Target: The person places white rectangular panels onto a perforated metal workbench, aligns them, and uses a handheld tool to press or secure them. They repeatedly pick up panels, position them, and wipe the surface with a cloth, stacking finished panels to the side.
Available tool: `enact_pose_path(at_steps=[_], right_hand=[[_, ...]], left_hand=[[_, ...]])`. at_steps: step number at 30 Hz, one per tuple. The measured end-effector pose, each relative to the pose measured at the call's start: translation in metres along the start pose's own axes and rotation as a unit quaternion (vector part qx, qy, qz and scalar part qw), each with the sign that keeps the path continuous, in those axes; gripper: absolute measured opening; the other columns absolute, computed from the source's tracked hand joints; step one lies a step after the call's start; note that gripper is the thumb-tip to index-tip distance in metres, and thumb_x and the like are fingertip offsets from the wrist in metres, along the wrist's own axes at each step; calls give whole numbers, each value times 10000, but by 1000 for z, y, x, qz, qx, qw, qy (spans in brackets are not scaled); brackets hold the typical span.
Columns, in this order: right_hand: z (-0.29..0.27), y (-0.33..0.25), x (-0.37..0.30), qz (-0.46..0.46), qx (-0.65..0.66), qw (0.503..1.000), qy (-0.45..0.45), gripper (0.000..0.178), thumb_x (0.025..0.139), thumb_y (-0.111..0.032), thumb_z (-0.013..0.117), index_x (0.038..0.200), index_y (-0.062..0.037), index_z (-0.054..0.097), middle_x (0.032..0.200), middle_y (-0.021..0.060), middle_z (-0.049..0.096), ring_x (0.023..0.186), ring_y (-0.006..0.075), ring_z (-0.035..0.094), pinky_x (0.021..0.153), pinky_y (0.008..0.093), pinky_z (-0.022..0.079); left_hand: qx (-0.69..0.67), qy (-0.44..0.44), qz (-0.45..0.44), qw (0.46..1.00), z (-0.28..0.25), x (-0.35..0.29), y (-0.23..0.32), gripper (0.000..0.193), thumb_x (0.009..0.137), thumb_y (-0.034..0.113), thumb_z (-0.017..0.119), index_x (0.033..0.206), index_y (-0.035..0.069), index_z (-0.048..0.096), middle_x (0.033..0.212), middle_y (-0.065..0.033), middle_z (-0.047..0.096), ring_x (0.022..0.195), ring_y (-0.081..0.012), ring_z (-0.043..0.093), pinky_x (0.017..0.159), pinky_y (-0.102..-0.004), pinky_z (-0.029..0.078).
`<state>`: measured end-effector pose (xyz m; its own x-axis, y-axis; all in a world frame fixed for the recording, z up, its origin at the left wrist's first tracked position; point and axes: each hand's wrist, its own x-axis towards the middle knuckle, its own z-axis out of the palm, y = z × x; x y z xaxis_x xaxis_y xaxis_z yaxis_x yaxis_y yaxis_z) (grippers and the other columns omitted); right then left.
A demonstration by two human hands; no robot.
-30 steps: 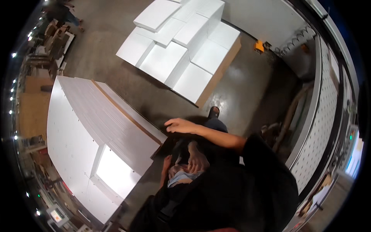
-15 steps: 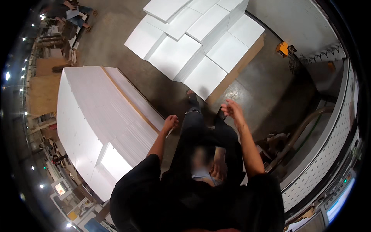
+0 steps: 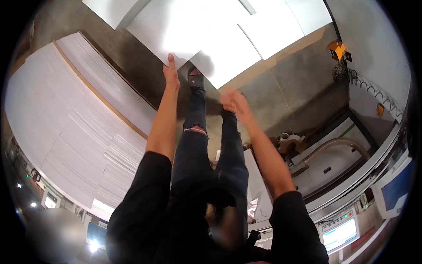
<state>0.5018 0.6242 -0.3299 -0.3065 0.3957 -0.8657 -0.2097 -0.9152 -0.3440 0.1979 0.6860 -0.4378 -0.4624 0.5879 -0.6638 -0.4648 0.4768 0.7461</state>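
My left hand (image 3: pixel 171 72) is at the near left edge of a stack of white sheets (image 3: pixel 233 61). Its thumb points up against the white edge, apart from the other fingers, which partly hide one another; whether it touches the stack is unclear. Just below the stack's near corner, my right hand (image 3: pixel 234 102) is smeared by motion, so its fingers cannot be made out. Nothing shows in it. The sheets lie in several piles of differing heights on a brown board base (image 3: pixel 272 59).
At left stands a large stack of white boards (image 3: pixel 66 110) with a wooden strip (image 3: pixel 94 91) along it. A curved pipe (image 3: pixel 338 143) and a machine with a lit screen (image 3: pixel 340 235) are at right. An orange device (image 3: pixel 337 50) sits by the far right wall.
My body has moved closer to the white sheets, and the view has shifted. My left hand has reached forward to the stack's left edge. My right hand is now near its front corner.
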Motion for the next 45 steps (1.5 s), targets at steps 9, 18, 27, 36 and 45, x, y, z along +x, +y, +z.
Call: enact_pose_path(at_steps=[9,18,27,36,45], right_hand=[[73,-131,178,-108,49,984,135,1134,899,-681,638,1620,6,96,1618,307,229,1516,425,217,1215,581,220],[68,-103,198,-117,6,973,201,1117,911,-723,592,1560,104,214,1552,239,372,1371,322,439,1144,448,352],[88,12,123,-107,88,956,259,963,919,-480,745,1537,66,248,1529,225,405,1384,306,436,1169,447,336],[45,-47,136,34,-403,912,72,1334,686,-881,662,1533,96,331,1581,311,347,1461,410,371,1220,467,287],[69,25,42,28,-279,942,184,1191,658,-871,691,1339,102,595,1279,267,654,1216,357,621,1022,431,485]], left_hand=[[-32,44,-47,997,3,-43,-11,780,970,462,704,1482,-50,416,1425,-145,535,1293,-256,517,1105,-372,391],[-36,-15,-109,993,-20,-26,5,895,943,602,662,1556,33,342,1530,-125,439,1416,-280,408,1164,-424,335],[160,-30,-142,976,-169,18,3,870,924,639,662,1420,-57,496,1342,-137,611,1182,-228,601,1044,-391,477],[149,-160,-131,967,-254,-67,4,886,1026,667,407,1603,15,244,1640,-144,323,1475,-312,354,1240,-437,250],[209,-134,-244,938,-259,-148,98,943,977,719,455,1614,58,242,1615,-151,360,1458,-349,367,1195,-467,302]])
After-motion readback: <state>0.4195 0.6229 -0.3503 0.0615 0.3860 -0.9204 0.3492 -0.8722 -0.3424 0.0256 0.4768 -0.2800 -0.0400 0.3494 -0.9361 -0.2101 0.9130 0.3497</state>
